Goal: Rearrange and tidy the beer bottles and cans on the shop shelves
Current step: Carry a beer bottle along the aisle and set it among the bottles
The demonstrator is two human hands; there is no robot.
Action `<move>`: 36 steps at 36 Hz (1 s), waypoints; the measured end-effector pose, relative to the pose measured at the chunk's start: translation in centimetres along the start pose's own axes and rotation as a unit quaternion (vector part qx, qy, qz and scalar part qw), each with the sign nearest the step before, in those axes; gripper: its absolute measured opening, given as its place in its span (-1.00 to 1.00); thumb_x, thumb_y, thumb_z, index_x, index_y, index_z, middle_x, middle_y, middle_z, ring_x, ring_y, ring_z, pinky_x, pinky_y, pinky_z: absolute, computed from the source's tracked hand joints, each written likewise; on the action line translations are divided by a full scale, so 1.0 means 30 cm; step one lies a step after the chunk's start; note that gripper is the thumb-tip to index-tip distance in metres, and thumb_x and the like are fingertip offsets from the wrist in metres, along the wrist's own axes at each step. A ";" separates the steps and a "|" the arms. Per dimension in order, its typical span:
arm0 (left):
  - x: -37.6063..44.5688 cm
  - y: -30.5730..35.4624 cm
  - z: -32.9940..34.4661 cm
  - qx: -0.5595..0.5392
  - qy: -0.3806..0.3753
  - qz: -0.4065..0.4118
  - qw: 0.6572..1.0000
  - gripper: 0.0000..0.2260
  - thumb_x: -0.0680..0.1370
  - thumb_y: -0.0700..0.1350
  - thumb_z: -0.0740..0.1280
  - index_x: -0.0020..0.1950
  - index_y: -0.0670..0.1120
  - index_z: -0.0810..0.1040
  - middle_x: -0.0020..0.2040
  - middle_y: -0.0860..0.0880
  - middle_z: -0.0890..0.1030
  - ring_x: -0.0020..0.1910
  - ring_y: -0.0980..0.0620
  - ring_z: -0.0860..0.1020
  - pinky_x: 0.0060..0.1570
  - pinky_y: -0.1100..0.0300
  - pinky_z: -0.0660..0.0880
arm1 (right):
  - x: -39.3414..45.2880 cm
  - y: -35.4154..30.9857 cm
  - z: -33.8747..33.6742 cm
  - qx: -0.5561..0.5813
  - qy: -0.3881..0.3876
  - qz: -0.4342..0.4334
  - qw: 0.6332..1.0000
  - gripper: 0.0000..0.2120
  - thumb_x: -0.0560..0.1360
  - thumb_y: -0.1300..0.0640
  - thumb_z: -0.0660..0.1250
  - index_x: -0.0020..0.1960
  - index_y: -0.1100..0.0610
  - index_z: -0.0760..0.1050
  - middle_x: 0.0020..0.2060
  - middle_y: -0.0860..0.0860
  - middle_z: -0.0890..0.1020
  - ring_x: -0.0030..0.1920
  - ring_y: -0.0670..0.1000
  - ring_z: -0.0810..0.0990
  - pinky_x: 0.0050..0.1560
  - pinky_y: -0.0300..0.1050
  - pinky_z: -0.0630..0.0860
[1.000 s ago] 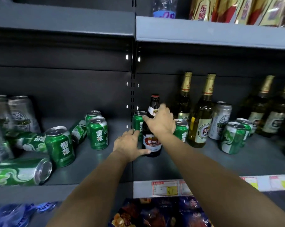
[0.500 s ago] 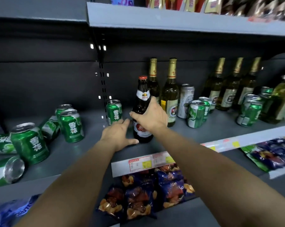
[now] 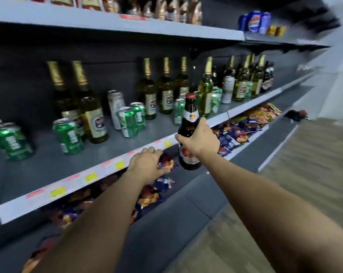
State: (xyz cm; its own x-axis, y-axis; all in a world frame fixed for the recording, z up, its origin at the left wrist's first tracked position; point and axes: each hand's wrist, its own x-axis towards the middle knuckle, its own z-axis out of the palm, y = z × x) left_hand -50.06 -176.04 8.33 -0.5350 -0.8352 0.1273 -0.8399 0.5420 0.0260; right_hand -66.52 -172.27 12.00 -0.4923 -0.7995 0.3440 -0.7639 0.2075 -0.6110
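Observation:
My right hand (image 3: 198, 141) grips a dark brown beer bottle (image 3: 189, 123) with a red cap and red-white label, upright in the air just in front of the shelf's front edge. My left hand (image 3: 147, 164) hovers lower, at the price strip, fingers loosely curled and holding nothing. On the grey middle shelf (image 3: 48, 164) stand two gold-necked green bottles (image 3: 88, 107) at left, three more (image 3: 164, 89) further right, and a crowded group (image 3: 243, 79) at the far right. Green cans (image 3: 68, 136) (image 3: 131, 121) (image 3: 11, 140) and a tall silver can (image 3: 115, 107) stand among them.
Snack bags (image 3: 237, 131) fill the lower shelf under the price strip (image 3: 92, 177). The upper shelf (image 3: 127, 24) holds packaged goods and blue soda cans (image 3: 254, 21). Wooden floor (image 3: 304, 174) lies to the right.
My right hand has lifted the brown bottle off the shelf and carried it right, out past the front edge. My left hand left the shelf surface. The view has swung right.

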 end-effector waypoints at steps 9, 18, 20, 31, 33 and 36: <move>0.138 0.596 0.129 -0.030 -0.031 0.138 0.990 -0.44 0.54 0.25 0.23 0.43 -0.02 0.31 0.30 -0.05 0.39 0.32 -0.06 0.34 0.23 0.03 0.38 | -0.068 0.523 -0.315 -0.065 0.058 0.126 0.988 -0.42 0.35 -0.26 0.40 0.08 0.09 0.24 0.08 0.06 0.53 0.06 0.19 0.56 -0.16 -0.02 0.39; 0.279 1.063 0.214 -0.024 -0.058 0.264 0.963 -0.47 0.56 0.22 0.21 0.43 -0.04 0.31 0.29 -0.06 0.39 0.34 -0.07 0.33 0.26 0.05 0.33 | -0.069 0.910 -0.520 -0.106 0.104 0.245 0.958 -0.41 0.34 -0.25 0.42 0.08 0.09 0.23 0.12 0.07 0.52 0.13 0.18 0.55 -0.10 -0.03 0.37; 0.327 1.136 0.231 -0.026 -0.063 0.281 0.957 -0.48 0.56 0.21 0.22 0.43 -0.04 0.32 0.31 -0.07 0.38 0.35 -0.07 0.32 0.27 0.04 0.32 | -0.046 0.986 -0.545 -0.115 0.107 0.264 0.952 -0.41 0.34 -0.26 0.43 0.06 0.08 0.21 0.13 0.07 0.52 0.14 0.18 0.55 -0.10 -0.03 0.35; 0.778 1.412 0.310 -0.046 -0.060 0.331 0.941 -0.50 0.56 0.21 0.22 0.40 -0.03 0.34 0.31 -0.07 0.38 0.34 -0.08 0.33 0.28 0.01 0.33 | 0.303 1.273 -0.640 -0.124 0.147 0.304 0.933 -0.36 0.32 -0.24 0.46 0.10 0.12 0.23 0.13 0.10 0.53 0.15 0.21 0.54 -0.05 -0.01 0.40; 0.887 1.452 0.312 -0.049 -0.061 0.333 0.940 -0.51 0.56 0.21 0.22 0.38 -0.04 0.36 0.29 -0.07 0.38 0.33 -0.08 0.33 0.28 0.01 0.34 | 0.401 1.316 -0.651 -0.123 0.147 0.310 0.931 -0.37 0.32 -0.24 0.45 0.10 0.12 0.22 0.13 0.10 0.53 0.15 0.21 0.54 -0.04 0.00 0.41; 1.050 1.504 0.312 -0.051 -0.058 0.334 0.940 -0.50 0.56 0.22 0.21 0.39 -0.05 0.35 0.30 -0.07 0.38 0.32 -0.09 0.34 0.28 -0.02 0.35 | 0.547 1.379 -0.666 -0.124 0.146 0.316 0.929 -0.39 0.33 -0.23 0.45 0.12 0.11 0.25 0.14 0.08 0.53 0.16 0.19 0.53 -0.04 -0.02 0.41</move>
State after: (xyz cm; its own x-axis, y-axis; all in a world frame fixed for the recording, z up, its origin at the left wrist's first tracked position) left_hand -105.67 -178.77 4.25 -0.9506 -0.3076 0.0408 -0.3041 0.9498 0.0738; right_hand -114.54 -165.56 6.59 -0.9396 -0.2948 0.1741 -0.3394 0.7355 -0.5864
